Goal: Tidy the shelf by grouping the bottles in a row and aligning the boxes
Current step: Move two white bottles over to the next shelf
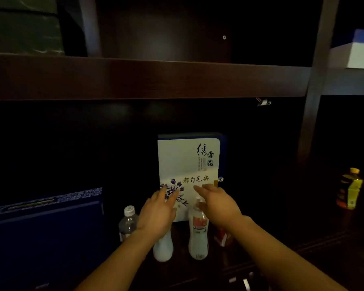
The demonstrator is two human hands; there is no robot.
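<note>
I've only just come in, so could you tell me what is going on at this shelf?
A person is tidying a dark wooden shelf. Both hands reach toward an upright white box with blue flowers: the left hand and the right hand are open, at its lower front. In front of it stand two white bottles and a clear bottle. A yellow-labelled bottle stands apart on the right, and a dark blue box lies on the left.

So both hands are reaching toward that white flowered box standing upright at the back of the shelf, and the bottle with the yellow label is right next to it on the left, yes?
Not quite. The head view shows the yellow-labelled bottle standing well apart on the right, not beside the white flowered box on its left. The left hand and right hand do reach toward the upright box.
</note>
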